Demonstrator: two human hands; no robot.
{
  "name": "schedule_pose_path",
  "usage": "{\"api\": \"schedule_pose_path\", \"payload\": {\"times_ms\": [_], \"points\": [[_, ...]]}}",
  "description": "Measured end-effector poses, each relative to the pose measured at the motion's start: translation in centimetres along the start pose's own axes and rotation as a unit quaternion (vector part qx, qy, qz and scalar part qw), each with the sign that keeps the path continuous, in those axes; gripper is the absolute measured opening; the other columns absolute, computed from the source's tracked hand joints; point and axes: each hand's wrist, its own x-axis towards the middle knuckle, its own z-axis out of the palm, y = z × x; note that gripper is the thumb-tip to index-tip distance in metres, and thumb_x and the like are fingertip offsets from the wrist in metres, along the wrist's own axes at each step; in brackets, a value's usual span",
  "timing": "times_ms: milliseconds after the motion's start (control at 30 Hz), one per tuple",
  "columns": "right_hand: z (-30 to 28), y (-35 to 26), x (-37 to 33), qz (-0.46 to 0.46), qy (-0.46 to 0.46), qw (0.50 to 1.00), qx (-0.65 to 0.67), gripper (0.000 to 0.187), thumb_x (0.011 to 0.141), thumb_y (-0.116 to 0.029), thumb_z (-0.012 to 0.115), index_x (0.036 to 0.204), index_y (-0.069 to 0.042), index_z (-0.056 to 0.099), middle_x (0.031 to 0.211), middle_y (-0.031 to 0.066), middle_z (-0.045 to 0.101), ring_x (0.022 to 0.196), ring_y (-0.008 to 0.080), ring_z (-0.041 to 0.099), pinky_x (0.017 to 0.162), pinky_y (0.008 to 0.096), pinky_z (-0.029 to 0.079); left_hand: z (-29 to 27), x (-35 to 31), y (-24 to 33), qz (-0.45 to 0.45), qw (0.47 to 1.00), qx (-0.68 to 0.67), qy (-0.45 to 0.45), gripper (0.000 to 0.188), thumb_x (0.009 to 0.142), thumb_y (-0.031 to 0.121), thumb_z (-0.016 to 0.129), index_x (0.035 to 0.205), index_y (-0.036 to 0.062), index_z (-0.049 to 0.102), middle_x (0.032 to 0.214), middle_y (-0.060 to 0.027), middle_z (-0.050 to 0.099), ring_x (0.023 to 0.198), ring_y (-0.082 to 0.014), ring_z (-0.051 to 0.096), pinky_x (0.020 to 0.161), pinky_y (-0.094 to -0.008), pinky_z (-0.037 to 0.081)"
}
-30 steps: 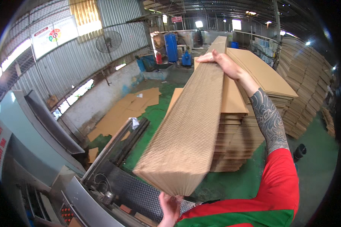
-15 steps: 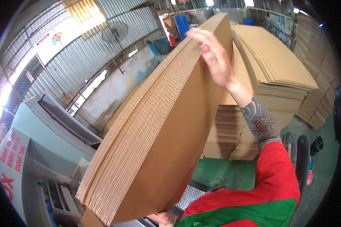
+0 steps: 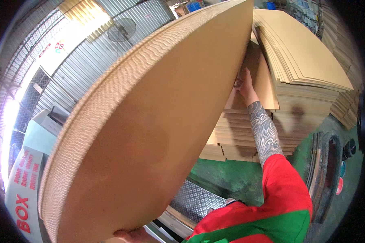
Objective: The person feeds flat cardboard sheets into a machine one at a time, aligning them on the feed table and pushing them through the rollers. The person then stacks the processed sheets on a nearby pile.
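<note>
A thick bundle of brown corrugated cardboard sheets [image 3: 150, 109] stands tilted on edge across the middle of the head view, its wavy cut edges along the upper left. My right hand [image 3: 244, 86] is at the bundle's far lower edge, thumb up, fingers curled in and partly hidden against the board. At the near lower corner my left hand [image 3: 133, 235] grips the bottom edge; the bundle hides most of its fingers. Behind my right hand lies a lower stack of cardboard [image 3: 239, 131] with a loose top sheet [image 3: 267, 91].
A taller cardboard pile [image 3: 304, 48] stands at the back right. A grey-green machine [image 3: 26, 182] is at the left. Below me is a metal tread-plate step [image 3: 194, 198] beside green floor [image 3: 231, 182]. Dark curved parts [image 3: 330, 174] stand at the right.
The bundle has risen and swung closer, showing more of its flat face. My right hand has dropped from its upper far end to the lower far edge. My left hand stays at the bottom.
</note>
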Motion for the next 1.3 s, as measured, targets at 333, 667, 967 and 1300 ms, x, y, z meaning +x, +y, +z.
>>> {"api": "schedule_pose_path", "payload": {"times_ms": [333, 667, 967, 1300], "points": [[3.4, 3.8, 0.6, -0.007, -0.203, 0.963, 0.178, 0.078, 0.107, -0.07, 0.036, 0.164, -0.016, 0.038, 0.164, 0.0099, 0.046, 0.147, 0.0296, 0.048, 0.119, 0.0507, 0.044, 8.2, -0.9, 3.7, 0.057, 0.978, 0.2, 0.02, 0.087, 0.101, 0.068, 0.054, 0.162, 0.0086, 0.037, 0.166, -0.0147, 0.04, 0.15, -0.039, 0.039, 0.124, -0.0583, 0.033], [3.2, 3.2, -2.3, -0.01, -0.173, 0.983, 0.06, 0.089, 0.105, -0.072, 0.04, 0.168, -0.01, 0.026, 0.171, 0.0142, 0.033, 0.154, 0.0369, 0.036, 0.125, 0.0581, 0.031, -5.5, -9.2, -7.2, -0.057, 0.995, 0.085, 0.01, 0.09, 0.096, 0.065, 0.067, 0.161, 0.0112, 0.038, 0.159, -0.0099, 0.047, 0.146, -0.0327, 0.043, 0.121, -0.0544, 0.035], [8.3, 8.2, -18.5, 0.045, -0.242, 0.969, 0.018, 0.082, 0.107, -0.068, 0.04, 0.168, -0.015, 0.026, 0.172, 0.008, 0.032, 0.154, 0.0331, 0.035, 0.127, 0.0542, 0.031, -17.3, -21.4, -0.5, -0.055, 0.963, -0.021, 0.265, 0.089, 0.096, 0.071, 0.062, 0.158, 0.0111, 0.042, 0.153, -0.0065, 0.054, 0.141, -0.0287, 0.051, 0.119, -0.0501, 0.04], [12.6, 29.0, -47.6, 0.353, -0.336, 0.872, 0.042, 0.088, 0.104, -0.077, 0.032, 0.165, -0.013, 0.034, 0.166, 0.011, 0.04, 0.148, 0.0344, 0.041, 0.121, 0.0535, 0.037, -26.9, -41.1, 21.3, 0.259, 0.74, 0.054, 0.619, 0.089, 0.101, 0.08, 0.038, 0.167, 0.0211, 0.028, 0.168, -0.0074, 0.036, 0.151, -0.0304, 0.038, 0.124, -0.0554, 0.032]]}}
